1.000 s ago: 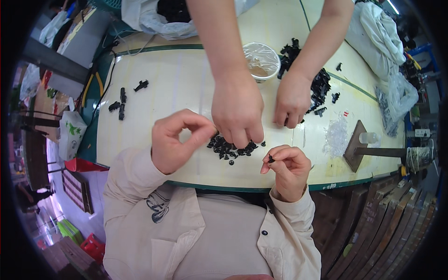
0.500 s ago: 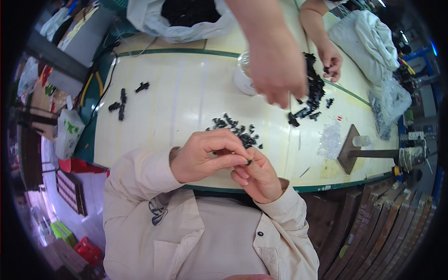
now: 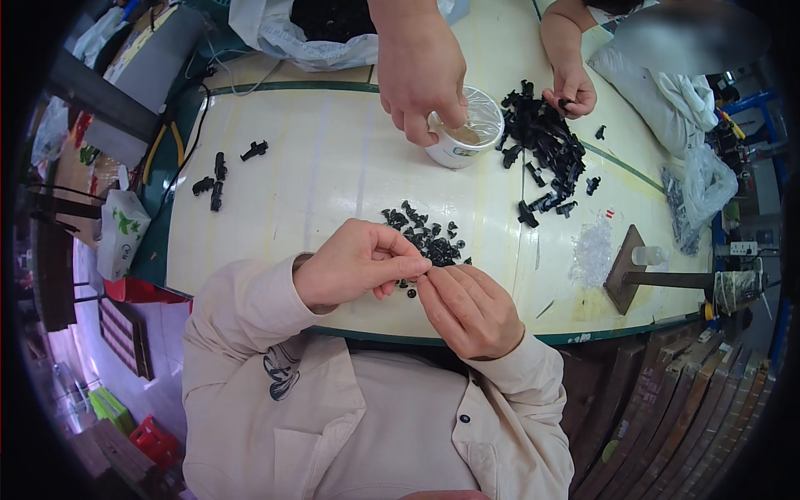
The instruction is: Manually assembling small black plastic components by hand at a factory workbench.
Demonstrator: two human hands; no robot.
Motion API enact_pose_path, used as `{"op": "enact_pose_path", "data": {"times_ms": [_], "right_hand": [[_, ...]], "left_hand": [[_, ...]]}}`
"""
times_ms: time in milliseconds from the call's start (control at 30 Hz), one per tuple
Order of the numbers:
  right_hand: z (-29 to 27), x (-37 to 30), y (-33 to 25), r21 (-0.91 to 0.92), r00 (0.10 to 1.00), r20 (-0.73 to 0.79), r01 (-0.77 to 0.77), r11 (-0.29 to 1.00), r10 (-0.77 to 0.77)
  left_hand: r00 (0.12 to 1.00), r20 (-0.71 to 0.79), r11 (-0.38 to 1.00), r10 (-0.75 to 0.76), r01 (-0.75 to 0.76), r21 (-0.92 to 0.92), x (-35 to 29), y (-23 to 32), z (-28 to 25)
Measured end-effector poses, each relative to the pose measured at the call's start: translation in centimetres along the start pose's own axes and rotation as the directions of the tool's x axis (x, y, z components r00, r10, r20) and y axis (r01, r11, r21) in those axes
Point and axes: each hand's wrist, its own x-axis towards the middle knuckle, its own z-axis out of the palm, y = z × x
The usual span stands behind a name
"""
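Note:
My left hand (image 3: 354,265) and my right hand (image 3: 473,310) meet at the fingertips over the near edge of the table. Both are closed in a pinch, and whatever lies between the fingertips is hidden. Just beyond them is a loose pile of small black plastic parts (image 3: 433,243). One small round black part (image 3: 412,293) sits close to my fingers, on the near side of the pile.
Across the table a person's hand (image 3: 425,79) reaches to a white tub (image 3: 462,154); another hand (image 3: 573,90) pinches a black piece. A heap of black fittings (image 3: 546,146) lies beside the tub. A metal stand (image 3: 621,271) and clear bits (image 3: 590,250) are at right.
My right hand has turned so its back shows, and the black part at my fingertips is now hidden. The other person's hand has moved left from the black heap to the tub.

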Motion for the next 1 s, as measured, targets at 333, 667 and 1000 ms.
{"op": "enact_pose_path", "data": {"times_ms": [333, 667, 1000], "right_hand": [[0.1, 0.9, 0.2, -0.101, 0.978, 0.192, 0.102, 0.990, -0.082], [-0.3, 1.4, 0.3, -0.158, 0.960, 0.268, 0.122, 0.980, -0.076], [-1.1, 2.1, 5.8, 0.707, 0.441, 0.301, -0.698, 0.112, 0.845]], "left_hand": [[0.993, -0.106, 0.994, 0.044, -0.055, -0.099, 0.5, -1.2, 0.0], [0.994, -0.103, 0.989, 0.032, -0.046, -0.138, 0.8, -1.2, 0.0], [0.987, -0.127, 0.974, 0.095, -0.118, -0.193, 0.8, -0.6, -0.5]]}}
